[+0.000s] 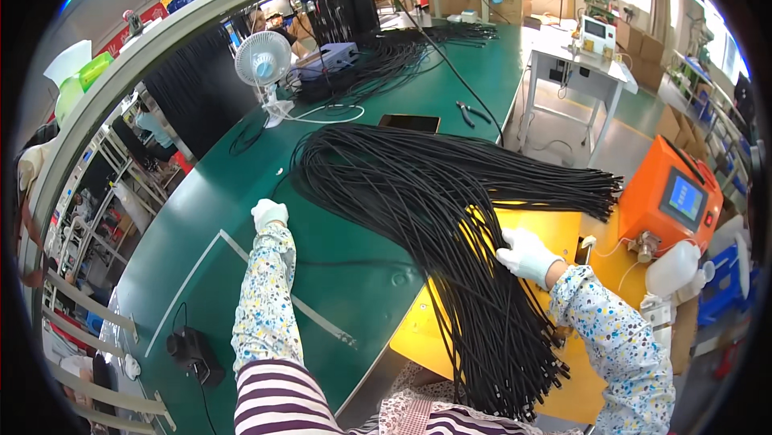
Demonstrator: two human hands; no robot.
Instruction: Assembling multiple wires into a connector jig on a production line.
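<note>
A large bundle of thin black cables lies folded over the green table, its two tails of metal-tipped ends spreading to the right and toward me. My left hand, in a white glove, is closed low over the table, left of the bundle. A black cable shows at its fingers, and a blurred length of cable runs from beside my left forearm to the bundle. My right hand, also gloved, has its fingers curled at the right edge of the near tail, against the cables; the fingertips are partly hidden.
The near tail hangs across a yellow plate. An orange machine with a screen and a white bottle stand right. Beyond the bundle are a phone, pliers and a fan. A black device sits near left.
</note>
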